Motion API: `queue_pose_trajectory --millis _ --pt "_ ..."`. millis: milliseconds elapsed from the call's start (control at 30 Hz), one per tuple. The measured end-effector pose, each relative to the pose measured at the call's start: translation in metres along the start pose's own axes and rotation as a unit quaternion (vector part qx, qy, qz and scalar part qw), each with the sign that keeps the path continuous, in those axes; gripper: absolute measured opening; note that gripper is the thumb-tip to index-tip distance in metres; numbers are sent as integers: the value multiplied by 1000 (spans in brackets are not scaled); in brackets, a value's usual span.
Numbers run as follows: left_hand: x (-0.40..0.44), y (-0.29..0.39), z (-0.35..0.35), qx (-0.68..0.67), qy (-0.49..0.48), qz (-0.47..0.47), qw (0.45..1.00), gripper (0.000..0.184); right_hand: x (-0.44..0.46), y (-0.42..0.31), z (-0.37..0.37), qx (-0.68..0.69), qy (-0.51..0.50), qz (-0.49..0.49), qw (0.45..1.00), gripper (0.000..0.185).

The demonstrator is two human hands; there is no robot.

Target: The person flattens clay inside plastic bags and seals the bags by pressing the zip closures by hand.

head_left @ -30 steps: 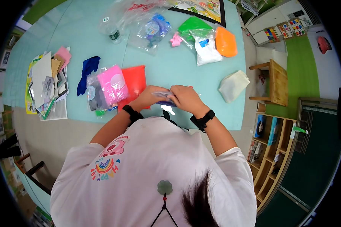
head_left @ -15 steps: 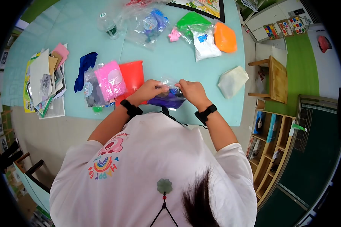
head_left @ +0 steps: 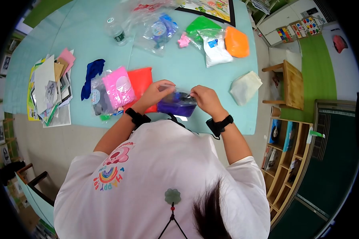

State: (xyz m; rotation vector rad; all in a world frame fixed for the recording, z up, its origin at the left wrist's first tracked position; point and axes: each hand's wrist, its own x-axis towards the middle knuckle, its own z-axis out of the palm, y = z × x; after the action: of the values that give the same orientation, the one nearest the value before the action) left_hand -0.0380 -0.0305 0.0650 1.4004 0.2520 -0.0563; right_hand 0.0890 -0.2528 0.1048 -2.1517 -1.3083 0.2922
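Observation:
A clear plastic bag with something dark purple inside (head_left: 177, 107) is held upright near the table's front edge. My left hand (head_left: 157, 95) pinches the bag's upper left side between thumb and fingers. At the upper right corner, my right hand (head_left: 207, 99) grips the film with closed fingertips. The purple mass fills the lower part of the bag, beneath loose clear film. Just left of my left hand lie a red packet (head_left: 141, 84), a pink packet (head_left: 119, 87) and a bag with dark grey contents (head_left: 101, 96).
Dark blue cloth-like material (head_left: 92, 77) and a paper stack (head_left: 50, 87) lie left. A water bottle (head_left: 116, 32) stands at the back. Green (head_left: 203, 24), white (head_left: 216, 49) and orange (head_left: 237, 42) packets sit back right, a cream packet (head_left: 245, 88) at right.
My hands have drawn slightly apart, and the bag's top is spread wider between them. More of the purple contents shows. The whole view has shifted a little.

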Motion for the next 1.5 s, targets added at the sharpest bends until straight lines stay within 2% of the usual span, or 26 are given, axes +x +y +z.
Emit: queue_pose_trajectory --millis 67,167,267,367,500,600,667,800,900,1000,1100,1267,1367,1500 --pt "6 -12 -9 34 1 -1 999 21 -3 -6 4 -16 21 -14 1000 10" --pt "1 -9 -11 93 -4 -5 996 21 -15 1 3 40 28 26 998 11" --pt "-6 3 -5 79 -8 4 997 22 -20 9 11 87 34 84 992 13" --pt "-12 12 7 -11 0 12 1000 23 -20 7 13 139 33 131 981 13" --pt "-2 -11 -10 2 -35 -9 999 24 -17 -3 7 149 -6 178 973 16" --pt "0 -14 -11 10 -22 0 1000 24 -7 -23 -2 100 54 65 991 17" --pt "-1 -21 -13 14 -5 -20 1000 22 -5 -19 0 38 19 87 995 18" --pt "0 -28 -22 -70 54 34 996 16 0 -13 3 -13 1 110 994 17" --pt "-5 -21 -24 -56 46 41 997 13 7 -25 5 28 56 45 997 16" --pt "-11 -24 -21 -42 20 54 997 12 27 -41 13 10 76 -51 996 12" --pt "-13 -22 -20 -31 18 68 997 10 42 -47 26 30 17 -71 997 10" --pt "-24 -19 -17 15 99 74 992 11 48 -50 38 2 17 -82 996 6" --pt "-26 -13 -13 -8 116 70 991 8 48 -53 37 6 32 -101 994 6" --pt "-26 -13 -15 72 111 91 987 8 50 -56 39 15 21 -129 991 6"
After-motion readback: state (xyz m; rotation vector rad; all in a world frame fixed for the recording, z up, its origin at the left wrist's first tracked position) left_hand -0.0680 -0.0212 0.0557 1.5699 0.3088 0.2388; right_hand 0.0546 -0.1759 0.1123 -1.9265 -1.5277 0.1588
